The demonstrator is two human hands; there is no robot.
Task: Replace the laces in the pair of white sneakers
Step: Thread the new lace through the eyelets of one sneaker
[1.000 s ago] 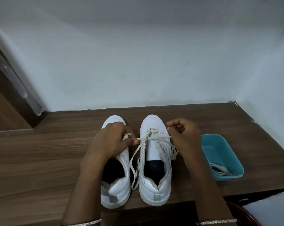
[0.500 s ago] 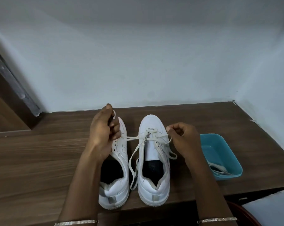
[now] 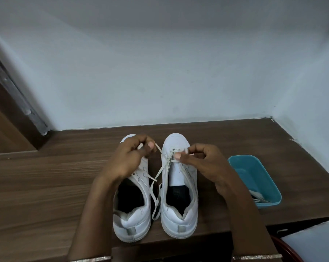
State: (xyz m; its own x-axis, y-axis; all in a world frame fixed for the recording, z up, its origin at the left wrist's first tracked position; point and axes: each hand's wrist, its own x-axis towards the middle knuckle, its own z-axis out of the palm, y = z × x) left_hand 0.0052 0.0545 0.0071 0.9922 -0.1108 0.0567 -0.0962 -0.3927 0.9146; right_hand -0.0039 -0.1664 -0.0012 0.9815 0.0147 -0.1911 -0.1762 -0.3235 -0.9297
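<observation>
1. On the brown counter [image 3: 46, 186], the left sneaker [image 3: 135, 220] and right sneaker [image 3: 178, 218] stand side by side, heels toward the person.
2. The left hand [image 3: 126, 159] has a narrow grip, pinching one end of the lace [image 3: 158, 172] above the left sneaker's toe.
3. The right hand [image 3: 207, 163] pinches the lace at the right sneaker's front eyelets.
4. A blue tray [image 3: 254, 167] to the right holds other laces [image 3: 258, 197].

left sneaker [image 3: 139, 220] and right sneaker [image 3: 177, 144]: seen as white, insides black, heel tabs grey | lace [image 3: 158, 174]: off-white | bench [image 3: 46, 186]: dark brown, streaked with wood grain | tub [image 3: 254, 171] at 3 o'clock of the sneakers: teal, pale spare laces [image 3: 258, 197] seen inside | wall [image 3: 160, 72]: pale bluish white | rim [image 3: 292, 250] at 5 o'clock: dark red
</observation>
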